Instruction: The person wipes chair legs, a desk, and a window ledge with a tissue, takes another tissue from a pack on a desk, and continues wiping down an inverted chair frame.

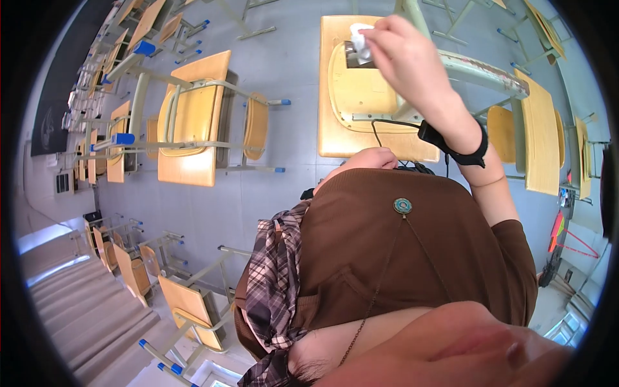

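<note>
Fingers of the left hand are being held near the torso, grip unclear. White tissue is being pinched by the right hand above a chair upturned on the desk. Beyond, another desk's compartment contents are being hidden.

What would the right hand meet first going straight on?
The right hand would probably meet the desk, past the white wad it holds; depth is unclear, so the chair could come first.
</note>
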Demonstrator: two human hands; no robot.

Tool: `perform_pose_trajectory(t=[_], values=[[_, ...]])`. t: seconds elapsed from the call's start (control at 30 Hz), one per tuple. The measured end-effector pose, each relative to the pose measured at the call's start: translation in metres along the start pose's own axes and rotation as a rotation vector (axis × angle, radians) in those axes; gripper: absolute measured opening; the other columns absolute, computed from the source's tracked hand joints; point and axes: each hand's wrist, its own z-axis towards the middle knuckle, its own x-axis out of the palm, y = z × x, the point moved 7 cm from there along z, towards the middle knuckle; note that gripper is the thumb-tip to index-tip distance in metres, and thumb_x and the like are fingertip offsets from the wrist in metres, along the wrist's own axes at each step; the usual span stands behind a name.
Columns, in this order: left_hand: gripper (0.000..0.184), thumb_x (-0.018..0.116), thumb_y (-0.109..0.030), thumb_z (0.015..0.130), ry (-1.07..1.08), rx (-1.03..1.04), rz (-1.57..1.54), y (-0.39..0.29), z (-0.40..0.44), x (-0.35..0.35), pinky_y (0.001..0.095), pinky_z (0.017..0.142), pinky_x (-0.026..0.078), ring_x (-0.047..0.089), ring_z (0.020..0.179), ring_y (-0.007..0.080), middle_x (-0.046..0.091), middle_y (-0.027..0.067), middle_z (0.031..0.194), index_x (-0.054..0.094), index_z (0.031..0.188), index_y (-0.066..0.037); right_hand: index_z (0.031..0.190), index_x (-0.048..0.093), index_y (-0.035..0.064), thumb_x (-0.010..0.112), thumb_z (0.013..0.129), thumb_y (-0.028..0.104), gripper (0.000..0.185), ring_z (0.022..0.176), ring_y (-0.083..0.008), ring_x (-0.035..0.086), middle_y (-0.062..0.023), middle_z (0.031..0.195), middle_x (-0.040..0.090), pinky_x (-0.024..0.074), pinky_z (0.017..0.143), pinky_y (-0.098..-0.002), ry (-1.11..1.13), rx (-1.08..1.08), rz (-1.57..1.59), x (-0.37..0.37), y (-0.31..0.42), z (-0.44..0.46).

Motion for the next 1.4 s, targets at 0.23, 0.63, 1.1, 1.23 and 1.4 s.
perform_pose_trajectory(t=[0.23, 0.63, 1.1, 1.23, 1.4], values=[[0.018, 0.046, -0.017, 0.082, 0.014, -0.012, -0.009, 0.010, 0.002, -0.008, 0.0351, 0.070, 0.043, 0.054, 0.080, 0.0291, 0.056, 0.0126, 0.081, 0.057, 0.082, -0.003, 0.084, 0.060, 0.0012, 0.057, 0.073, 0.002, 0.012, 0.072, -0.0247, 0.055, -0.0076, 0.081, 0.054, 0.0465, 0.062, -0.0320, 0.173, -0.102, -0.142, 0.031, 0.006, 0.005], [0.018, 0.046, -0.016, 0.082, -0.014, 0.040, 0.000, 0.011, -0.008, -0.013, 0.0355, 0.067, 0.043, 0.054, 0.077, 0.0293, 0.056, 0.0123, 0.078, 0.056, 0.081, -0.002, 0.092, 0.060, 0.0001, 0.062, 0.067, 0.002, 0.026, 0.072, -0.0209, 0.055, -0.0066, 0.083, 0.055, 0.0476, 0.060, -0.0298, 0.175, -0.336, -0.214, 0.022, 0.020, -0.005], [0.017, 0.046, -0.015, 0.084, -0.028, -0.007, -0.009, 0.037, -0.042, -0.018, 0.0333, 0.069, 0.044, 0.055, 0.078, 0.0266, 0.056, 0.0109, 0.079, 0.056, 0.082, -0.002, 0.093, 0.061, 0.0013, 0.062, 0.069, 0.000, 0.024, 0.070, -0.0216, 0.056, -0.0077, 0.080, 0.055, 0.0465, 0.060, -0.0291, 0.135, -0.205, -0.071, 0.035, 0.013, -0.040], [0.014, 0.047, -0.014, 0.083, -0.056, 0.020, 0.010, 0.057, -0.034, -0.009, 0.0333, 0.068, 0.044, 0.055, 0.077, 0.0263, 0.056, 0.0109, 0.078, 0.056, 0.081, -0.003, 0.098, 0.061, 0.0028, 0.060, 0.073, -0.001, 0.025, 0.073, -0.0161, 0.057, -0.0065, 0.082, 0.056, 0.0455, 0.060, -0.0270, 0.211, 0.135, 0.241, 0.052, -0.037, -0.083], [0.011, 0.049, -0.011, 0.081, -0.058, -0.013, 0.026, 0.057, -0.038, -0.016, 0.0324, 0.068, 0.045, 0.056, 0.077, 0.0248, 0.056, 0.0105, 0.078, 0.056, 0.081, -0.002, 0.099, 0.059, -0.0012, 0.051, 0.084, 0.007, 0.018, 0.073, -0.0091, 0.054, -0.0033, 0.084, 0.058, 0.0430, 0.063, -0.0212, 0.202, 0.888, 1.248, 0.089, -0.066, -0.133]])
